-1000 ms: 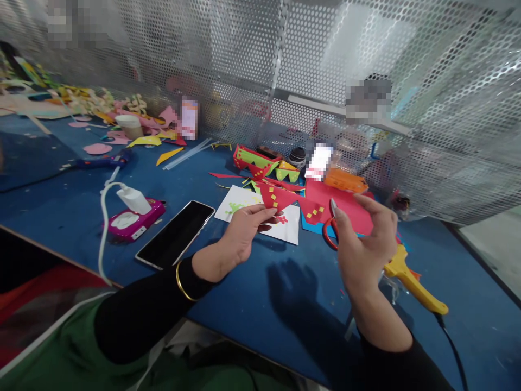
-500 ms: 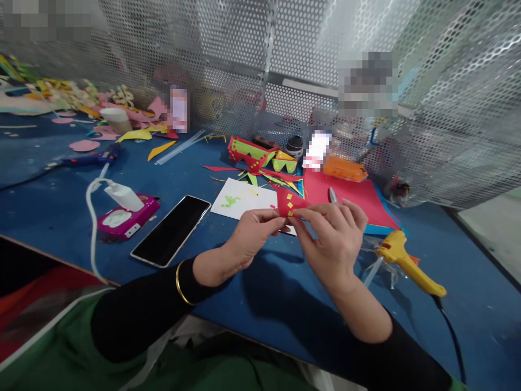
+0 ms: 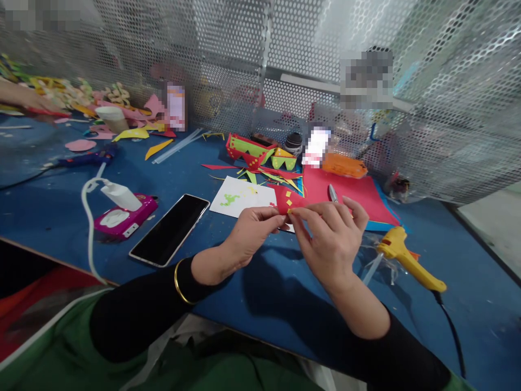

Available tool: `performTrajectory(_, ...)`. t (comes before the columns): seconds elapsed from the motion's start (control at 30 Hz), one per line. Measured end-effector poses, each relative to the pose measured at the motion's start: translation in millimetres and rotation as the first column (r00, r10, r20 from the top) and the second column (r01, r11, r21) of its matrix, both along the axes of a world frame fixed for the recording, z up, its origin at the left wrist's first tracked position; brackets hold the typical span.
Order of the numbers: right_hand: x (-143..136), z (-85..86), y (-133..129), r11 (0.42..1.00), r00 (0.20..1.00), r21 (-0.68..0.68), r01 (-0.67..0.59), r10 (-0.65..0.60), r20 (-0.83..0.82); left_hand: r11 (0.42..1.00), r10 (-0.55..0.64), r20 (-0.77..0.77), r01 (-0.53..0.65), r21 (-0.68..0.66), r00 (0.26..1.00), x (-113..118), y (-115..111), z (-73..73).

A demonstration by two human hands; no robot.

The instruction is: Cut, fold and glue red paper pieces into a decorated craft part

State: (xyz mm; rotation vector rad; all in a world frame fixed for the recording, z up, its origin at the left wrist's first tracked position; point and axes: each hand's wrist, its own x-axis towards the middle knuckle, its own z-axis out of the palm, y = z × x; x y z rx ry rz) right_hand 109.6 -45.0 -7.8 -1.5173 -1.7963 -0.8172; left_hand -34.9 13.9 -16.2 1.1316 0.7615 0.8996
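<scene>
The right hand [image 3: 331, 236], raised apart one second ago, has come to the red paper cutout [image 3: 296, 201], so both hands seem busy at one spot. The left hand [image 3: 250, 236] pinches its lower edge; right fingers pinch just beside, at the lowest yellow square [image 3: 290, 210], above the worktop [image 3: 179, 174].

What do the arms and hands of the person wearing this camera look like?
The left hand and right hand are ungloved. The left sleeve is black, with a thin gold bangle around it near the wrist. The right sleeve, also black, stops farther up the forearm.
</scene>
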Motion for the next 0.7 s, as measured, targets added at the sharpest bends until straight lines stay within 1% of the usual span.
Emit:
performTrajectory(0.1, -0.9, -0.8, -0.2, 1.0, 1.0, -0.004, -0.002, 0.002, -0.012, 1.0, -0.001, 0.003, 0.001, 0.01, 1.0, -0.1, 0.0, -0.4)
performTrajectory(0.17, -0.6, 0.2, -0.2, 1.0, 0.999, -0.009, -0.026, 0.026, -0.039, 1.0, 0.002, 0.009, -0.002, 0.008, 1.0, -0.4, 0.0, -0.2)
performTrajectory(0.23, 2.0, 2.8, 0.5, 0.998, 0.993, 0.0, -0.055, 0.055, -0.1, 1.0, 0.005, 0.022, -0.005, -0.002, 1.0, -0.8, 0.3, 0.4)
performTrajectory(0.3, 7.7, 6.1, 2.3, 0.998, 0.981, 0.004, -0.057, 0.056, -0.184, 1.0, 0.008, 0.038, -0.008, -0.013, 0.999, -1.0, 1.1, 0.9)
performTrajectory(0.4, 20.7, 9.2, 6.6, 0.996, 0.952, -0.072, -0.043, 0.019, -0.307, 0.999, 0.005, 0.048, -0.003, -0.032, 0.999, -1.2, 3.1, 0.7)
performTrajectory(0.5, 32.8, 9.1, 10.2, 0.98, 0.917, -0.177, -0.087, 0.01, -0.399, 0.998, -0.027, 0.024, 0.028, -0.061, 0.999, -1.6, 5.1, -0.4)
performTrajectory(0.63, 37.4, 7.5, 11.0, 0.968, 0.897, -0.218, -0.12, 0.012, -0.442, 0.995, -0.064, -0.006, 0.064, -0.077, 0.998, -2.2, 6.3, -1.3)
performTrajectory(0.7, 35.3, 6.7, 10.5, 0.963, 0.902, -0.232, -0.135, 0.023, -0.431, 0.996, -0.052, -0.045, 0.048, -0.081, 0.998, -1.9, 6.4, -1.6)
